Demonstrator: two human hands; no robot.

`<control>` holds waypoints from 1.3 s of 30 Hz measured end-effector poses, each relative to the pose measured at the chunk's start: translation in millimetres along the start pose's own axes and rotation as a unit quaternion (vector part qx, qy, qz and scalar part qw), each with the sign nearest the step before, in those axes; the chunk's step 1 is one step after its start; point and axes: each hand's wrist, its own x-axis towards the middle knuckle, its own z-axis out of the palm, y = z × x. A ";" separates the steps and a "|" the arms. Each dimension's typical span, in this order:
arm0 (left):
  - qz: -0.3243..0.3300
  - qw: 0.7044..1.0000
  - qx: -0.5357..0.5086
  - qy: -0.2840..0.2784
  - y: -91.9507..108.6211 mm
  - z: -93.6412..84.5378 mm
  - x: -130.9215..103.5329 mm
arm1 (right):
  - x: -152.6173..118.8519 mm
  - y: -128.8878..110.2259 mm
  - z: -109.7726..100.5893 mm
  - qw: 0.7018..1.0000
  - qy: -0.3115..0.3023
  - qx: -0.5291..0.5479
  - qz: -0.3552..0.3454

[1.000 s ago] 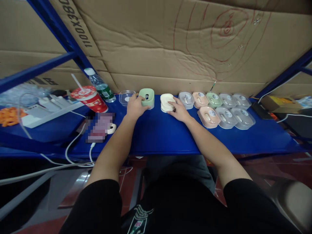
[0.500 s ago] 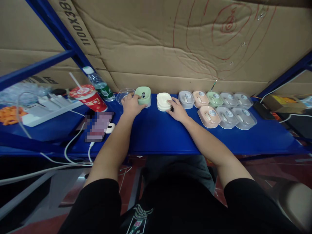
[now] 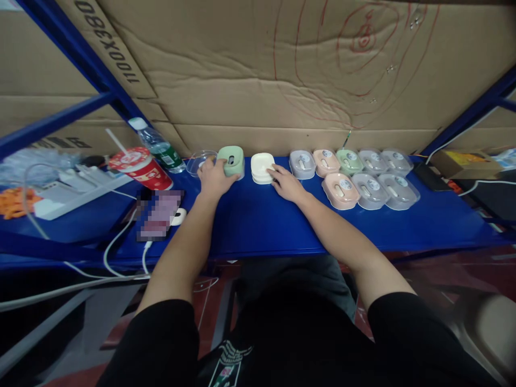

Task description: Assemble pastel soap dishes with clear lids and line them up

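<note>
On the blue table, a green box (image 3: 232,159) stands upright with a dark slot showing. My left hand (image 3: 213,176) rests against its left and front sides, fingers spread around it. Behind that hand lies a clear plastic lid (image 3: 196,163). Right of the green box sits a stack of cream square pieces (image 3: 262,166). My right hand (image 3: 287,183) touches the stack's right edge with its fingertips, fingers apart. Several lidded boxes in pink, green and grey, such as a pink one (image 3: 341,191), stand in two rows to the right.
At the left are a red cup (image 3: 145,169) with a straw, a water bottle (image 3: 161,150), a phone (image 3: 160,215), a white earbud case (image 3: 178,216), cables and a power strip (image 3: 76,196). Cardboard (image 3: 226,102) stands behind. A carton (image 3: 465,164) is at the right.
The view has shifted slightly, so most table objects appear a little further left. Both hands stay at the same pieces, with no clear change in their contact.
</note>
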 end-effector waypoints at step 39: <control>0.211 0.961 -0.176 0.033 36.6 -12.1 -19.1 | -15.3 -36.9 -22.3 0.957 0.107 0.268 -0.025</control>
